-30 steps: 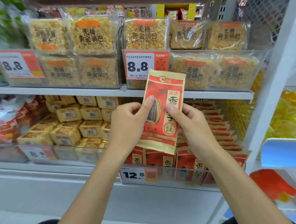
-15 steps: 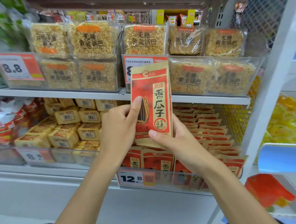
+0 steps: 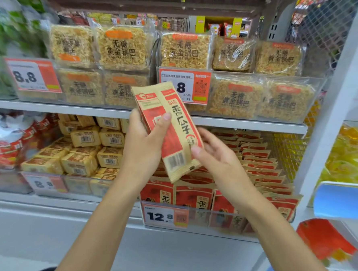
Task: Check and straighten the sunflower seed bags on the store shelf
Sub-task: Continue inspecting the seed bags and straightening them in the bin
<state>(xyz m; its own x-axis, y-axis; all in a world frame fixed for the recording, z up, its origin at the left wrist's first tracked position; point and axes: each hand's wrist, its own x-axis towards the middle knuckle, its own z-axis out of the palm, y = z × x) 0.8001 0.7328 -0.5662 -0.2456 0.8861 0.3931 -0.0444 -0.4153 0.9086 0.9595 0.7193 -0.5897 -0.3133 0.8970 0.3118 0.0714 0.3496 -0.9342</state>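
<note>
A red and tan sunflower seed bag (image 3: pixel 173 133) is held up in front of the shelf, tilted with its top to the left, its side gusset and barcode facing me. My left hand (image 3: pixel 145 145) grips it, thumb across the front. My right hand (image 3: pixel 215 154) touches its lower right edge with thumb and fingers. Rows of the same sunflower seed bags (image 3: pixel 260 172) lie stacked in the lower shelf bin behind a clear front (image 3: pixel 202 217).
A 12.8 price tag (image 3: pixel 164 214) hangs on the bin front. Yellow wrapped blocks (image 3: pixel 85 153) fill the bin to the left. Rice crust packs (image 3: pixel 185 51) stand on the upper shelf. A white upright post (image 3: pixel 330 126) borders the right side.
The bag has turned from its front face toward its side and barcode and now tilts left. My right hand has slid from under the bag to its lower right edge.
</note>
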